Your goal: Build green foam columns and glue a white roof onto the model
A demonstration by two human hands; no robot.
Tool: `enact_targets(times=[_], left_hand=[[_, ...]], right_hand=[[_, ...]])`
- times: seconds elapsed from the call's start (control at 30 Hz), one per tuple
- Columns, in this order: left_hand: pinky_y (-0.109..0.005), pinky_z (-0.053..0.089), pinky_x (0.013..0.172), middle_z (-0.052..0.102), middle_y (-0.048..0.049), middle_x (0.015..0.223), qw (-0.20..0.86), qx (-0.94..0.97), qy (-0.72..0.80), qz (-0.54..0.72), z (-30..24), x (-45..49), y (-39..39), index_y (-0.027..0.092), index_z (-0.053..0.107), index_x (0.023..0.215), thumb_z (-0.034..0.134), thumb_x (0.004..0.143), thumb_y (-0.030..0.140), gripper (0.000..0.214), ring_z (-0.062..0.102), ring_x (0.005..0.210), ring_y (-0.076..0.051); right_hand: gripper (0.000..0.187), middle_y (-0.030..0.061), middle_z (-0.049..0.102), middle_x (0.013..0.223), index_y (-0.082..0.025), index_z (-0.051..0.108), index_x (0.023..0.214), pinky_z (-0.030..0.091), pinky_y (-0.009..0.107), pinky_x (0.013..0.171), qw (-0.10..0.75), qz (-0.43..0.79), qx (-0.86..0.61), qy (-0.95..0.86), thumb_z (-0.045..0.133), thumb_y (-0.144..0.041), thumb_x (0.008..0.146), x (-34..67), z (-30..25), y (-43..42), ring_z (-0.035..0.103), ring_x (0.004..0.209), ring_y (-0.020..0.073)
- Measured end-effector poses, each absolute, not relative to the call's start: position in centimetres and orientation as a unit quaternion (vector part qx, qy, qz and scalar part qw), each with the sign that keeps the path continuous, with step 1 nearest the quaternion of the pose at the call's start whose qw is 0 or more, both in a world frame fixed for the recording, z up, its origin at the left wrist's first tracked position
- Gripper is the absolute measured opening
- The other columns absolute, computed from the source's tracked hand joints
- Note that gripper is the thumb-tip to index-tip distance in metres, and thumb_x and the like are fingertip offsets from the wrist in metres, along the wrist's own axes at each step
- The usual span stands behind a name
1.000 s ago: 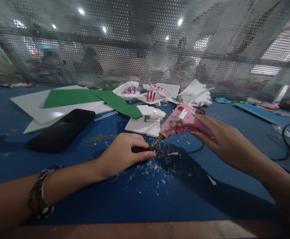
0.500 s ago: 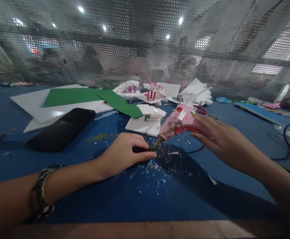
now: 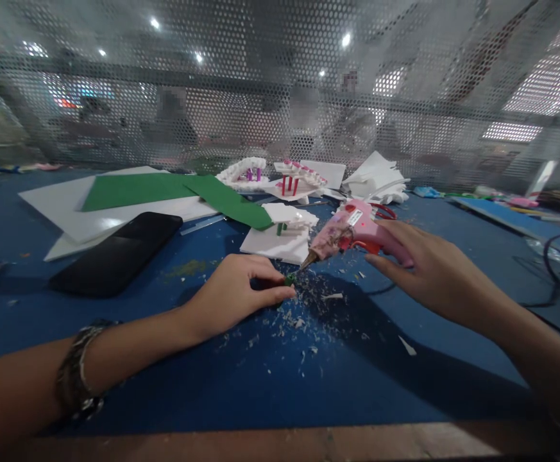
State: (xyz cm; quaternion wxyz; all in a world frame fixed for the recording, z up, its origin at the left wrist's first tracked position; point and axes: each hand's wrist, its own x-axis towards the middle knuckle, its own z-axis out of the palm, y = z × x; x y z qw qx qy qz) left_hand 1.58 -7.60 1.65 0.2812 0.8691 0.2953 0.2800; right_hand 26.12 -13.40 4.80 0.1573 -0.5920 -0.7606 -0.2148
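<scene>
Between thumb and fingertips, my left hand (image 3: 241, 292) pinches a small green piece (image 3: 289, 280); its full shape is partly covered by the fingers. My right hand (image 3: 419, 260) grips a pink hot glue gun (image 3: 351, 228) with an orange trigger. The gun's metal nozzle points down and left, a short way above and to the right of the green piece. Behind the hands sits a white foam model (image 3: 284, 231) with green posts. White shavings (image 3: 299, 321) lie scattered on the blue table (image 3: 241, 398) around and below the fingertips.
A black phone (image 3: 120, 253) lies at left, near white sheets (image 3: 58, 208) and green sheets (image 3: 138, 191). Foam models with purple posts (image 3: 254, 174) and red posts (image 3: 290, 185) stand behind. A black cable (image 3: 551, 282) curls at right. Perforated metal (image 3: 241, 83) rises beyond the table.
The glue gun's nozzle has lifted slightly up and away from the green piece, which it was touching or nearly touching. My left hand has shifted slightly left with the piece.
</scene>
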Motion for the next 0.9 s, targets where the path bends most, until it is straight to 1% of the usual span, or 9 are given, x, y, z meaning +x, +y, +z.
enact_targets(times=[0.1,0.23,0.37,0.43,0.57,0.67,0.77,0.83,0.9], left_hand=[[-0.020,0.038,0.057,0.059,0.0013,0.061,0.257,0.872,0.315,0.272,1.8,1.4,-7.1,0.016,0.062,0.058,0.058,0.076,0.035,0.026,0.053,0.060,-0.010],[-0.021,0.034,0.054,0.057,0.0009,0.057,0.211,0.881,0.350,0.241,2.2,1.3,-6.4,0.015,0.057,0.053,0.055,0.075,0.041,0.034,0.051,0.057,-0.011],[-0.022,0.030,0.050,0.051,0.0010,0.053,0.187,0.876,0.386,0.220,3.1,1.1,-5.9,0.015,0.055,0.053,0.050,0.077,0.045,0.039,0.045,0.052,-0.010],[-0.022,0.029,0.049,0.050,0.0010,0.052,0.181,0.879,0.387,0.210,3.7,0.9,-5.6,0.015,0.056,0.054,0.050,0.076,0.046,0.039,0.043,0.051,-0.010],[-0.021,0.026,0.046,0.054,0.0001,0.052,0.140,0.882,0.403,0.199,5.4,0.5,-4.7,0.016,0.062,0.059,0.051,0.074,0.047,0.036,0.043,0.048,-0.010],[-0.022,0.023,0.045,0.058,-0.0013,0.053,0.054,0.892,0.423,0.152,7.1,0.4,-4.0,0.019,0.064,0.054,0.057,0.069,0.044,0.030,0.044,0.047,-0.011],[-0.023,0.018,0.044,0.056,-0.0019,0.050,-0.037,0.878,0.459,0.129,9.3,0.8,-3.5,0.020,0.065,0.050,0.064,0.062,0.041,0.023,0.039,0.045,-0.011],[-0.024,0.019,0.045,0.057,-0.0019,0.051,-0.051,0.874,0.466,0.128,10.7,1.2,-3.3,0.021,0.066,0.052,0.066,0.060,0.040,0.021,0.040,0.046,-0.012],[-0.023,0.022,0.048,0.059,-0.0015,0.055,-0.014,0.880,0.459,0.125,11.8,1.8,-3.2,0.021,0.068,0.057,0.064,0.062,0.042,0.023,0.045,0.050,-0.012]], right_hand=[[0.031,0.0098,0.062,0.084,-0.017,0.053,0.093,0.040,0.031,0.055,0.155,-0.206,-0.603,-0.755,0.039,-0.043,0.083,26.3,4.9,-13.2,0.058,0.071,0.0218],[0.033,0.0079,0.060,0.074,-0.018,0.053,0.089,0.036,0.030,0.051,0.171,-0.214,-0.617,-0.738,0.039,-0.047,0.082,26.8,4.9,-13.0,0.055,0.062,0.0202],[0.030,0.0046,0.056,0.064,-0.020,0.050,0.076,0.032,0.028,0.047,0.178,-0.201,-0.636,-0.723,0.040,-0.047,0.081,27.5,5.2,-13.1,0.050,0.053,0.0168],[0.029,0.0041,0.056,0.063,-0.020,0.047,0.072,0.032,0.027,0.046,0.192,-0.193,-0.647,-0.712,0.042,-0.048,0.079,28.1,5.3,-13.1,0.050,0.052,0.0161],[0.032,0.0054,0.059,0.068,-0.020,0.049,0.079,0.034,0.027,0.046,0.221,-0.194,-0.668,-0.684,0.042,-0.051,0.077,29.6,5.4,-13.0,0.053,0.054,0.0177],[0.029,0.0041,0.055,0.063,-0.020,0.046,0.078,0.033,0.027,0.044,0.239,-0.188,-0.694,-0.653,0.043,-0.050,0.077,30.4,5.6,-13.0,0.049,0.049,0.0165],[0.027,0.0035,0.052,0.060,-0.021,0.042,0.074,0.032,0.026,0.044,0.247,-0.172,-0.705,-0.643,0.043,-0.048,0.078,30.7,5.8,-13.3,0.046,0.048,0.0145],[0.028,0.0047,0.053,0.062,-0.021,0.041,0.075,0.034,0.026,0.045,0.252,-0.168,-0.703,-0.644,0.043,-0.049,0.079,30.7,5.9,-13.7,0.045,0.048,0.0145],[0.029,0.0055,0.054,0.063,-0.021,0.042,0.078,0.035,0.026,0.046,0.259,-0.164,-0.697,-0.649,0.042,-0.050,0.080,30.7,5.8,-14.0,0.046,0.049,0.0145]])
